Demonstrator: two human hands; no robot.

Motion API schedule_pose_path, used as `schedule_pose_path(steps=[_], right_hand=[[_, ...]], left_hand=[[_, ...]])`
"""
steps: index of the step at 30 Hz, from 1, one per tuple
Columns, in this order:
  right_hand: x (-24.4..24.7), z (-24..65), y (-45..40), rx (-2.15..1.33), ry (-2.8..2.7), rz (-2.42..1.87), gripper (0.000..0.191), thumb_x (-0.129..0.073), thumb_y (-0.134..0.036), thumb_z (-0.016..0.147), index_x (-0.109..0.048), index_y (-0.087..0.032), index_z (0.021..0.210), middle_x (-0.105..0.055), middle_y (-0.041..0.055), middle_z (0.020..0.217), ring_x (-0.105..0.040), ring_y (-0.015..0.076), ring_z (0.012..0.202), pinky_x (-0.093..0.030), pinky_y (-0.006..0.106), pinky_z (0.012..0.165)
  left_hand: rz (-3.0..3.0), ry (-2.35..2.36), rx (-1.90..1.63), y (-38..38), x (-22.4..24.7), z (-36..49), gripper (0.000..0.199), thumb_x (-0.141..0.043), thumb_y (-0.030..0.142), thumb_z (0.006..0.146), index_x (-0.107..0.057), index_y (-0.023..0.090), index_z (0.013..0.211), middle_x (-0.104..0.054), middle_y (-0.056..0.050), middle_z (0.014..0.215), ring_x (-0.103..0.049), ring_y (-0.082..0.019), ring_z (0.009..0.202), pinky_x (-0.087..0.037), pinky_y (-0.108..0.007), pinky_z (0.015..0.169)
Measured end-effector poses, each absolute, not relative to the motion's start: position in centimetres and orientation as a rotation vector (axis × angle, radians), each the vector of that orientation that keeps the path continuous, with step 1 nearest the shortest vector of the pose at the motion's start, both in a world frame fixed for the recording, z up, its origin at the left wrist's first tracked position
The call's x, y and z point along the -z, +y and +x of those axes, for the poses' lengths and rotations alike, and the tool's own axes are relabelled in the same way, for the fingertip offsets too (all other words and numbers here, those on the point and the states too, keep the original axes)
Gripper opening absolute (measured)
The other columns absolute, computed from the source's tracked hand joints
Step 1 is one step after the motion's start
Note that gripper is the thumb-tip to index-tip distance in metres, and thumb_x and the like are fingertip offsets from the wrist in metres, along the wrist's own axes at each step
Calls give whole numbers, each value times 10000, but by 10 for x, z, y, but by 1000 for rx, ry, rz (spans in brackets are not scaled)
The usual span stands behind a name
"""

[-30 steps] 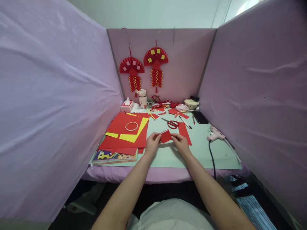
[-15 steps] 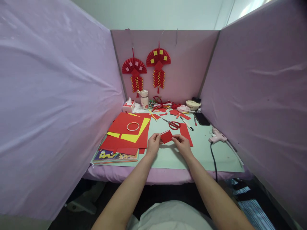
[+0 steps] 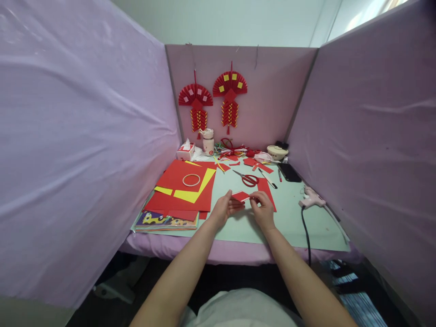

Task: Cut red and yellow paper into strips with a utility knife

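Red card (image 3: 240, 196) in fingers (image 3: 260, 195) — scissors (image 3: 250, 180) beyond; glue gun (image 3: 311, 198) right

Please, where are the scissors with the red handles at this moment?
In the head view, the scissors lie slightly right of centre, beyond the right hand, with the red paper strip and slim white tool close by on the right.
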State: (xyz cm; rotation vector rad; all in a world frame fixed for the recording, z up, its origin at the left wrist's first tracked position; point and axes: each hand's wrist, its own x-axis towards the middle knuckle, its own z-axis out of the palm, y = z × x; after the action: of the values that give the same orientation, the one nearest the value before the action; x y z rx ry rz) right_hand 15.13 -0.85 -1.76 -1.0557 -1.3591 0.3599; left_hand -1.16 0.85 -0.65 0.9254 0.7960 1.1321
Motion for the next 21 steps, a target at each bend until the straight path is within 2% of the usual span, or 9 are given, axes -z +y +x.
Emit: schedule_pose_path(steps=[3,5,9,14,18,21], right_hand=[[16,149,-10,-366,-1425,-1026,137,-581,-282,849,-710,-237,836,-644,65,920,-607,208,865,-515,355,727],[17,150,-9,-377,-1435,-1030,165,-556,-277,863,-712,-234,900,-651,72,951,-615,210,893,-522,352,731],[23,151,-5,-402,-1402,-1072,217,-510,-271,888,-681,-212,1008,-664,80,986,-630,204,881,-524,333,697],[25,151,-5,-408,-1381,-1119,190,-522,-284,884,-673,-199,963,-685,80,968,-638,209,861,-521,344,717],[1,163,13,-377,-1377,-1147,197,-541,-305,885,-672,-200,988,-697,79,986,-639,208,854,-517,350,748],[-31,178,58,-200,-1484,-1155,191,-531,-280,867,-663,-191,971,-694,85,985,-641,208,861,-519,346,759]], left_hand=[[861,749,-1130,7,4,-13,438,-819,498,718,-696,112,883,-755,-140,906,-736,-220,813,-596,-338,773],[854,782,-1177,9,4,-14,389,-851,404,691,-698,121,909,-757,-118,928,-728,-190,793,-590,-297,739],[853,853,-1266,13,7,-14,351,-821,393,707,-692,135,908,-755,-84,881,-711,-171,739,-576,-285,692],[917,926,-1331,12,6,-8,291,-792,383,702,-679,142,822,-717,-31,746,-656,-150,639,-546,-262,607],[981,937,-1294,18,-6,1,230,-720,363,753,-664,152,824,-689,-20,736,-641,-148,642,-547,-268,616],[1054,933,-1227,32,-15,15,171,-677,327,778,-642,160,800,-657,-10,722,-623,-149,643,-536,-271,618]])
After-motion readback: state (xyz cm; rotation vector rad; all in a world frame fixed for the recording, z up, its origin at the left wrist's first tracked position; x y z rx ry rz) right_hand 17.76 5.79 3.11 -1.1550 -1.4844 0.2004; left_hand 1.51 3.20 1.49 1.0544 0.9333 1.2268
